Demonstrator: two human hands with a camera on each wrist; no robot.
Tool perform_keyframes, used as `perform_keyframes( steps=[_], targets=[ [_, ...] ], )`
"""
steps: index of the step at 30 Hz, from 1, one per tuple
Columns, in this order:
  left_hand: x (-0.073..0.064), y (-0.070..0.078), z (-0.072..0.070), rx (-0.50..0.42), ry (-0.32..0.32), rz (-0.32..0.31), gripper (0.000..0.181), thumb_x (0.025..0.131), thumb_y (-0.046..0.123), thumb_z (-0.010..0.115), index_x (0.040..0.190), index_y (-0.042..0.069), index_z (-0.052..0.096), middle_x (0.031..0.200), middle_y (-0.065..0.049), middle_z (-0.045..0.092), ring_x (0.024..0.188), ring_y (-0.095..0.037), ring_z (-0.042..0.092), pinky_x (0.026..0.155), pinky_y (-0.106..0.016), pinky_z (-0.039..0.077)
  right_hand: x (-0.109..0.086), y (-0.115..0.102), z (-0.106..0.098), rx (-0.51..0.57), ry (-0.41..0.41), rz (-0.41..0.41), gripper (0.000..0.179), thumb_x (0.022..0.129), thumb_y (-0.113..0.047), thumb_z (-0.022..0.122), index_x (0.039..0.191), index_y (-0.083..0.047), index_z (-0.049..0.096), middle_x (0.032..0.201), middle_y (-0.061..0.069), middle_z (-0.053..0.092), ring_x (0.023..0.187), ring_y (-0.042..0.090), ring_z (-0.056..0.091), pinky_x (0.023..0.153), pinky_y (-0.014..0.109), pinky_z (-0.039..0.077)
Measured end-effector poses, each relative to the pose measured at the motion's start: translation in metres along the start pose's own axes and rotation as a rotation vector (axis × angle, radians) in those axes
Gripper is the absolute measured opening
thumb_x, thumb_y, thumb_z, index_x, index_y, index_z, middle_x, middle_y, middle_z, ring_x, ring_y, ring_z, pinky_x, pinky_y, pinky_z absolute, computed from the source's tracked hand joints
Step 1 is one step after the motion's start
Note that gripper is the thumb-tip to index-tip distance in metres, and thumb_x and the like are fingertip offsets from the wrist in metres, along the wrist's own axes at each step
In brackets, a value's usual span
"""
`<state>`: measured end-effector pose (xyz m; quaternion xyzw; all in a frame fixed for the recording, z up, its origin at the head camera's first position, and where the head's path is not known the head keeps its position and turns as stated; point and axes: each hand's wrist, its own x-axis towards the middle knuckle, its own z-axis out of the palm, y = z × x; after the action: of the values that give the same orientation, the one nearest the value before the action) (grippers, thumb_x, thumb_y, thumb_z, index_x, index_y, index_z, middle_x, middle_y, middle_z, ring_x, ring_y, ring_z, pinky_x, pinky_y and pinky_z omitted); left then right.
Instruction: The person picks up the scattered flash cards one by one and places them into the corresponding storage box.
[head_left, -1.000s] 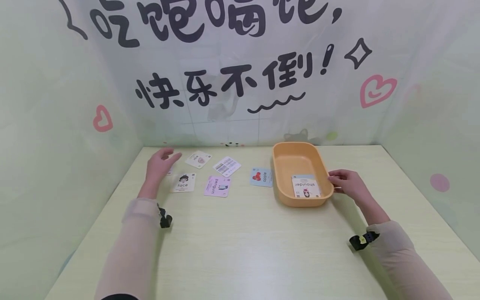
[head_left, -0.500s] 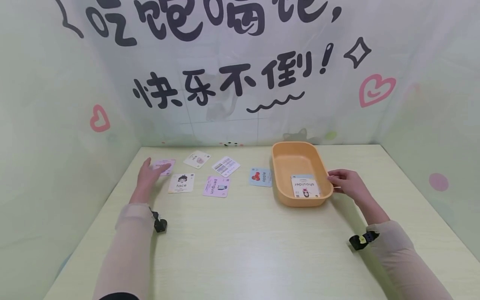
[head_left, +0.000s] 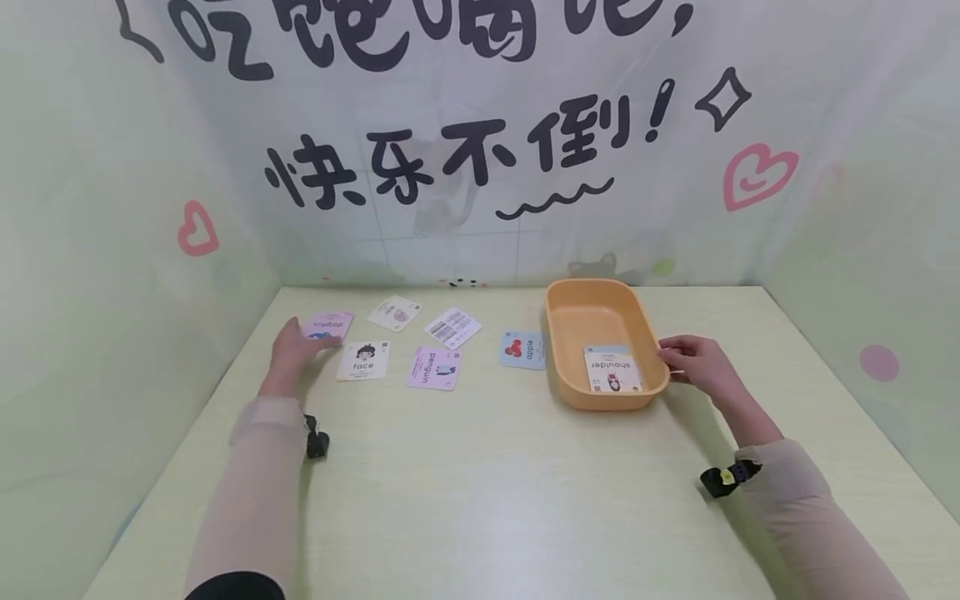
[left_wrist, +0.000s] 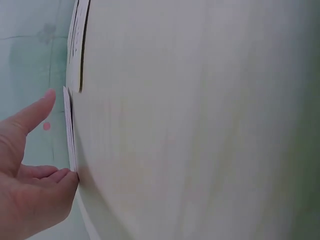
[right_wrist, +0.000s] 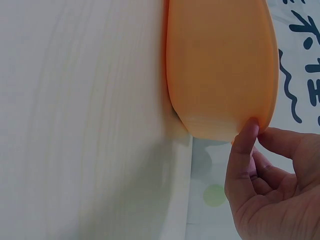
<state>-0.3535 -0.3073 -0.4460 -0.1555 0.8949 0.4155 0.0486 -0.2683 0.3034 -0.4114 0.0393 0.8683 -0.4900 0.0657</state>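
My left hand [head_left: 287, 354] is at the far left of the table, at the purple dolphin card [head_left: 330, 322]. In the left wrist view its fingertips touch one end of that card [left_wrist: 70, 132], while the thumb stands apart from it. Just in front lies the face card [head_left: 364, 361]. With thumb and fingertips, my right hand [head_left: 703, 367] pinches the right rim of the orange plastic bin [head_left: 591, 315]. The bin's outer wall [right_wrist: 220, 65] fills much of the right wrist view. Inside the bin, the shoulder card [head_left: 612, 369] partly covers a blue-edged card.
A penguin card [head_left: 434, 368], a white card with printed blocks [head_left: 453, 328] and a card with an ear-like picture [head_left: 394, 313] lie to the left of centre. The apple card [head_left: 522, 349] is beside the bin. A printed curtain [head_left: 480, 200] hangs along the table's back edge.
My left hand has shifted left and come down to the dolphin card, uncovering more of it. The right hand and the bin have stayed in place.
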Motion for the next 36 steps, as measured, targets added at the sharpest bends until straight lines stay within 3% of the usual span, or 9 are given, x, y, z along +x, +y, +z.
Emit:
perform_keyframes(
  steps=[11,26,36],
  targets=[
    [-0.007,0.013,0.009,0.154,0.094,0.041,0.098,0.087,0.019,0.072,0.151,-0.017,0.008,0.150,-0.043,0.022,0.136,-0.054,0.032,0.122,-0.058,0.025,-0.001,-0.002,-0.001,-0.001,-0.002,0.010,0.047,0.103,-0.019,0.053,0.135,0.015,0.048,0.118,0.024,0.064,0.079,-0.005,0.062,0.074,0.019,0.061],
    [-0.009,0.017,0.009,0.165,0.087,0.014,0.091,0.089,0.018,0.069,0.151,-0.015,0.011,0.146,-0.040,0.029,0.130,-0.052,0.037,0.116,-0.060,0.033,-0.001,-0.002,0.000,0.002,-0.005,0.007,0.045,0.103,-0.017,0.054,0.134,0.015,0.049,0.117,0.023,0.065,0.080,-0.003,0.062,0.075,0.020,0.062],
    [-0.011,0.018,0.009,0.158,0.099,-0.036,0.087,0.089,0.017,0.068,0.152,-0.011,0.015,0.146,-0.036,0.033,0.133,-0.051,0.032,0.113,-0.061,0.035,-0.001,-0.001,-0.001,-0.004,0.000,-0.004,0.044,0.102,-0.016,0.054,0.133,0.015,0.050,0.109,0.015,0.068,0.079,-0.004,0.061,0.073,0.020,0.062]
  ],
)
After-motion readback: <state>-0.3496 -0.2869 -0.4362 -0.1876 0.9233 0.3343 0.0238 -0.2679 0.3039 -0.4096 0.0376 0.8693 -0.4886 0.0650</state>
